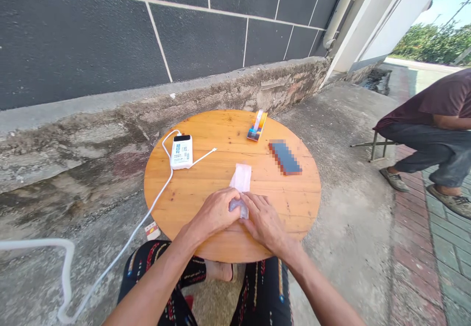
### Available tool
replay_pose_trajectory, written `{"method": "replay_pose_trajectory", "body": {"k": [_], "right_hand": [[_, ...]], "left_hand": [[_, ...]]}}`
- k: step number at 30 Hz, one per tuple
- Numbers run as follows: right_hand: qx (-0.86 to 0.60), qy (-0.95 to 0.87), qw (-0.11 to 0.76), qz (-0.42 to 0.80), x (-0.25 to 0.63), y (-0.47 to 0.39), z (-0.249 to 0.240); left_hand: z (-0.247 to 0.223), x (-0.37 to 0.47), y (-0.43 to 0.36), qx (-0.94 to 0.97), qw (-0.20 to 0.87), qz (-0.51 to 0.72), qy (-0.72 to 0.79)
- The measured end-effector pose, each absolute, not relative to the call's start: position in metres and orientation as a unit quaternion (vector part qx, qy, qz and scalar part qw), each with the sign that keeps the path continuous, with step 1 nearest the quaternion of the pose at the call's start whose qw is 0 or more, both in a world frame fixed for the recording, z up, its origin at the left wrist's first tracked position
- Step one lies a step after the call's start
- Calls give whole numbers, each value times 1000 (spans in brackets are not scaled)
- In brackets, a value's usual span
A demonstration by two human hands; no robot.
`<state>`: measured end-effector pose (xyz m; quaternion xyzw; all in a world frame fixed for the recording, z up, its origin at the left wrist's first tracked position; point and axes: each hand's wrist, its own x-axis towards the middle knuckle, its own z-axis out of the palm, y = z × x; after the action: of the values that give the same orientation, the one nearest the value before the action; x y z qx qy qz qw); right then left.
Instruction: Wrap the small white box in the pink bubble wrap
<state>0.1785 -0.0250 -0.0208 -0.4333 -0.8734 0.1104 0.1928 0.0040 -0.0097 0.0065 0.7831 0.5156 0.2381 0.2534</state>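
A pale, translucent pinkish strip (242, 176), perhaps plastic wrap, lies near the front of the round wooden table. My left hand (217, 210) has its fingers curled, gripping the strip's left side between thumb and forefinger. On the other side, my right hand (264, 215) pinches the strip's right edge, its other fingers bent over the tabletop. Part of the strip is hidden beneath my fingers; its far end extends flat beyond them. A lower, greyer portion shows between both thumbs.
The wooden table (206, 129) holds a power bank (182, 151) with a white cable (162, 191), an orange tape dispenser (257, 124) and a blurred dark phone-like slab (285, 157). A small box (152, 230) lies on the ground. At right, a person (437, 115) sits on a stool.
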Motion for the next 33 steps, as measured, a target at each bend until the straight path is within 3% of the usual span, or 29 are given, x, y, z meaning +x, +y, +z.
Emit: {"method": "replay_pose_trajectory", "body": {"k": [9,21,29,33], "right_hand": [[-430,-857,210,189,183,-17,-13],[-359,-790,147,475,191,37,4],[-369,-824,136,408,189,47,5],[-384,-839,122,366,189,51,-1]], "left_hand": [[7,1,-11,758,295,239,530],[-7,-8,19,677,449,268,518],[-7,-14,10,635,523,296,486],[-13,-20,-1,617,503,339,501]]}}
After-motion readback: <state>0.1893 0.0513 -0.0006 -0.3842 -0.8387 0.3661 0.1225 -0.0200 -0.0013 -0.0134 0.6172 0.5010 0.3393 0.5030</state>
